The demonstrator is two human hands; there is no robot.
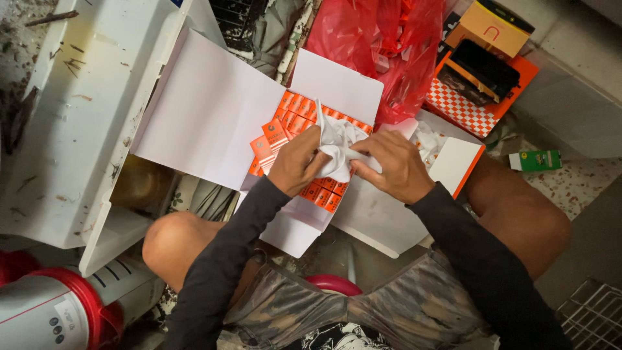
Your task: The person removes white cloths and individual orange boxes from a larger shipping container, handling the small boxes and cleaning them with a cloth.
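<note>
Head view, looking straight down: a person squats on a low red seat [334, 283], knees spread, both forearms in dark sleeves reaching forward over an open white carton [214, 116]. Inside the carton lie tight rows of small orange boxes [301, 110], a few of them loose and tilted at the near left corner.

Both hands meet over the middle of the carton on a crumpled white plastic bag [337, 139]. The left hand [298, 162] is curled closed, fingers pinching the bag's lower left edge, knuckles turned up toward the camera. The right hand [395, 165] is likewise closed, thumb and fingers gripping the bag's right side, where the plastic bunches into a twisted tail running toward that hand. The bag rises between the hands to a thin peak pointing away from the person, so its long axis runs roughly from the body outward, with the hands set left and right across it. Neither hand is clearly nearer; both are touching it, and the bag rests directly above the orange boxes.

Beyond the carton sits a red plastic bag [382, 45] with more small items inside, and to its right an orange-and-black box on a checkered lid [466, 110]. A small green box [534, 160] lies on the speckled floor by the right knee. A white plastic unit [78, 116] stands at the left.
</note>
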